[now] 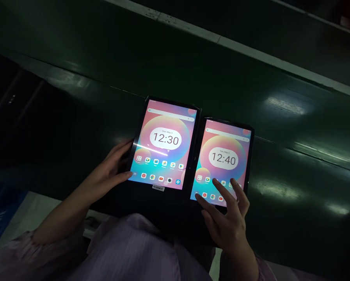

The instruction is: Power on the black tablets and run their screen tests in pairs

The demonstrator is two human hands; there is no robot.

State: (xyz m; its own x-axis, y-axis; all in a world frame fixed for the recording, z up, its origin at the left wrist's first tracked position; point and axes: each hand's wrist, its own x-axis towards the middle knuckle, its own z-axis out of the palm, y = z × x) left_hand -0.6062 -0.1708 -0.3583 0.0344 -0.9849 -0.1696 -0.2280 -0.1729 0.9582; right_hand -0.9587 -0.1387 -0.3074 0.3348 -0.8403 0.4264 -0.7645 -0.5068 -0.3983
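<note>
Two lit tablets are side by side in front of me, both with a pink and teal home screen. The left tablet reads 12:30, and a small barcode label sticks out at its lower edge. My left hand grips its left side, thumb over the lower left corner of the front, the other fingers partly hidden at the edge. On the right tablet the clock shows 12:40. Over its lower part my right hand is spread, fingertips at the screen, covering some of the icons.
A dark green, glossy work surface surrounds the tablets and reflects overhead lights. Beyond it runs a pale strip. A blue object is at the lower left, and the far left is very dark.
</note>
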